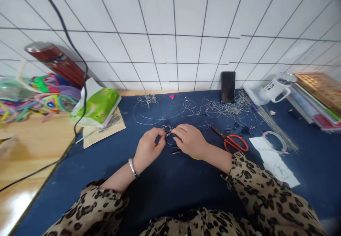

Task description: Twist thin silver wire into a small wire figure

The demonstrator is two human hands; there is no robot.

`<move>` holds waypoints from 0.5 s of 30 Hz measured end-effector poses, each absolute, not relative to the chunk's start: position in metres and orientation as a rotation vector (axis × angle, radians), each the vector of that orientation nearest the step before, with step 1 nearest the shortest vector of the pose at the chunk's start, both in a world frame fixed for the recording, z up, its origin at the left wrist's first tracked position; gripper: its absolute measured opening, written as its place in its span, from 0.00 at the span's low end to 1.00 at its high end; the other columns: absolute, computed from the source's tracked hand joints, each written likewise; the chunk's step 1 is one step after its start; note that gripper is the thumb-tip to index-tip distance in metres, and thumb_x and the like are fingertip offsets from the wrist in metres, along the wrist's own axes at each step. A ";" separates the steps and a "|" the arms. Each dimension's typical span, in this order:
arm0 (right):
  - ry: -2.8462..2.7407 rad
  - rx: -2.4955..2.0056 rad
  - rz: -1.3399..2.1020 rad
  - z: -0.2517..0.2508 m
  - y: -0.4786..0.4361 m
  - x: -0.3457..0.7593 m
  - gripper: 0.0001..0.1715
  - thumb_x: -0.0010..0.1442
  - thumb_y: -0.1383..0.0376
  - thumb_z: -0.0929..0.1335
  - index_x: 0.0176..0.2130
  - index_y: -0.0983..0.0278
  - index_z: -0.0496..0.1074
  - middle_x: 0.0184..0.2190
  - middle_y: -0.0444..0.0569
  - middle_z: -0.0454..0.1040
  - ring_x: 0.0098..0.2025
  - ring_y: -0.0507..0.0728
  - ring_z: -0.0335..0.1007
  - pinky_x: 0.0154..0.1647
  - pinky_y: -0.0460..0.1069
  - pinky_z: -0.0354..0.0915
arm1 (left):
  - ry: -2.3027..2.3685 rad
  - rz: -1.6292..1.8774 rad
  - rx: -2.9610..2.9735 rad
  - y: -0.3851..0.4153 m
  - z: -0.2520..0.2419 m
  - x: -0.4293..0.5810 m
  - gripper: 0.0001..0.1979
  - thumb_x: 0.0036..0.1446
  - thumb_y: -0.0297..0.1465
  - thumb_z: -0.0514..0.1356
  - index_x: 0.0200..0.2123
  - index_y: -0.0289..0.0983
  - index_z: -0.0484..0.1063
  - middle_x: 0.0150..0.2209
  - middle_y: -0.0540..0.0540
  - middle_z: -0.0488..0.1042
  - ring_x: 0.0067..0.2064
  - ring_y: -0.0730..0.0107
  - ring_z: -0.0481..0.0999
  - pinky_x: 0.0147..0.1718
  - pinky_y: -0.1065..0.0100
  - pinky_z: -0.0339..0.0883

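Both my hands meet over a dark blue mat (170, 182). My left hand (148, 148) and my right hand (189, 139) each pinch a small tangle of thin silver wire (167, 129) held between them, fingers closed. A silver bangle (132, 167) sits on my left wrist. Under my right hand lies a small dark tool (176, 151), partly hidden. Orange-handled scissors (231, 141) lie just right of my right hand.
Loose wire pieces (226, 108) are heaped at the back of the mat beside a black phone (228, 86). A white mug (277, 87) and stacked books (317, 97) stand at right. A green tissue pack (98, 106), coloured pipe cleaners (39, 97) and a black cable (80, 97) are at left.
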State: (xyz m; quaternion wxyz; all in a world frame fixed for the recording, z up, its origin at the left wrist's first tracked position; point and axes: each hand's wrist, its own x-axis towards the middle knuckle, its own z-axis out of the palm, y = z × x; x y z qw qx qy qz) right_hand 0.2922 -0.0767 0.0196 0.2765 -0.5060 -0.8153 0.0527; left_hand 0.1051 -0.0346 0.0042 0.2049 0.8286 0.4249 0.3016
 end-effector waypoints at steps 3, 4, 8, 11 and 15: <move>-2.391 -1.474 -0.019 0.038 -0.075 0.307 0.07 0.59 0.66 0.63 0.36 0.66 0.70 0.33 0.54 0.71 0.38 0.58 0.65 0.40 0.53 0.60 | 1.199 0.830 2.307 -0.034 0.004 0.104 0.05 0.52 0.26 0.53 0.33 0.38 0.67 0.35 0.47 0.73 0.37 0.65 0.72 0.39 0.65 0.64; -2.414 -1.526 -0.053 0.043 -0.075 0.316 0.06 0.59 0.66 0.64 0.35 0.65 0.70 0.32 0.53 0.71 0.37 0.58 0.65 0.38 0.52 0.60 | 1.199 0.827 2.306 -0.033 0.004 0.104 0.05 0.52 0.26 0.53 0.33 0.38 0.67 0.35 0.47 0.73 0.38 0.65 0.72 0.39 0.65 0.63; -2.459 -1.777 -0.127 0.055 -0.076 0.368 0.08 0.59 0.65 0.63 0.33 0.64 0.71 0.31 0.51 0.72 0.35 0.57 0.67 0.35 0.50 0.59 | 1.214 0.818 2.307 -0.033 0.002 0.102 0.05 0.54 0.28 0.54 0.35 0.38 0.68 0.36 0.47 0.73 0.38 0.65 0.72 0.39 0.65 0.63; -2.436 -2.071 -0.143 0.056 -0.086 0.416 0.10 0.59 0.65 0.63 0.31 0.64 0.72 0.31 0.53 0.73 0.35 0.58 0.68 0.33 0.49 0.59 | 1.217 0.808 2.304 -0.032 0.000 0.102 0.05 0.55 0.30 0.54 0.36 0.39 0.68 0.36 0.47 0.73 0.38 0.64 0.72 0.38 0.65 0.63; -2.429 -2.327 -0.028 0.049 -0.108 0.458 0.10 0.59 0.66 0.62 0.32 0.64 0.73 0.33 0.53 0.73 0.37 0.57 0.69 0.33 0.48 0.59 | 1.211 0.803 2.304 -0.033 -0.002 0.102 0.06 0.55 0.32 0.54 0.36 0.39 0.68 0.36 0.47 0.73 0.38 0.64 0.73 0.37 0.65 0.64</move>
